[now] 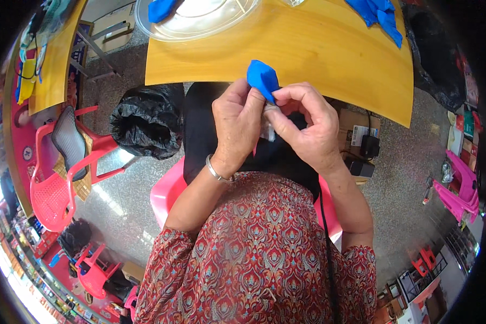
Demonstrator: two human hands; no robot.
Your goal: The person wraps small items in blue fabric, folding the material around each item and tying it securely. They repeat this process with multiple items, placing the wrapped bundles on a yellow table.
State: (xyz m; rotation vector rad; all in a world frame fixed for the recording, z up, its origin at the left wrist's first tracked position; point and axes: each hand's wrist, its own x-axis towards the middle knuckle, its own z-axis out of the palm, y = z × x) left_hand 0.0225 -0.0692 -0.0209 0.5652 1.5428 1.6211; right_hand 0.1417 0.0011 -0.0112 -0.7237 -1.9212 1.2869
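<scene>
My left hand [236,123] and my right hand [305,124] are held together over my lap, just below the near edge of the yellow wooden table [308,51]. Both pinch a small blue piece of fabric-like material [263,78] that sticks up between the fingers. Under it, between the two hands, shows a bit of clear crinkled plastic [269,124]. A silver bangle circles my left wrist. Most of what the fingers hold is hidden by them.
On the table lie a clear round plastic lid [200,19] with a blue piece [162,8] on it, and more blue pieces [380,15] at the far right. A black bag-lined bin [148,121] stands at my left, red plastic chairs [65,162] beyond, boxes [359,135] at my right.
</scene>
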